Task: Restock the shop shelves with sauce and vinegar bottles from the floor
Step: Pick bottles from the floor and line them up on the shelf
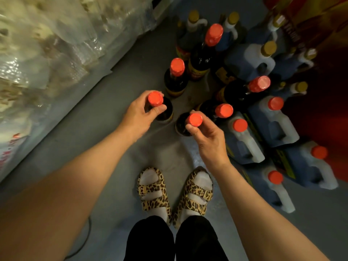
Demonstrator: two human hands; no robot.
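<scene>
Far left, big clear plastic bags (43,53) full of pale stuff lie along the grey floor (105,140).

Next comes the left hand (140,113). Its grip is pinching the neck of a dark sauce bottle with a red cap (155,99), thumb on one side and fingers curled round the other. You can see the bottom of this bottle past the hand, but you cannot tell if it is standing on the floor or lifted up.

Down in the middle are two feet in white socks and leopard-print sandals (175,193), standing side by side on the floor, with black trouser legs (175,242) below them.

Just to the right is the right hand (206,136). Its grip is pinching a second dark sauce bottle (194,119) just under its red cap, with the thumb and fingertips. This bottle is near the first one but not touching it.

Behind the hands more dark bottles with red caps (177,67) stand on the floor. Some are close together. One of them (224,110) is just beside the right hand's bottle.

On the right are big blue jugs with white handles (273,121). The near ones have red caps. The ones farther back have gold caps (269,48). They sit packed tight together. Far right there is something red (323,113), too dark to make out.
</scene>
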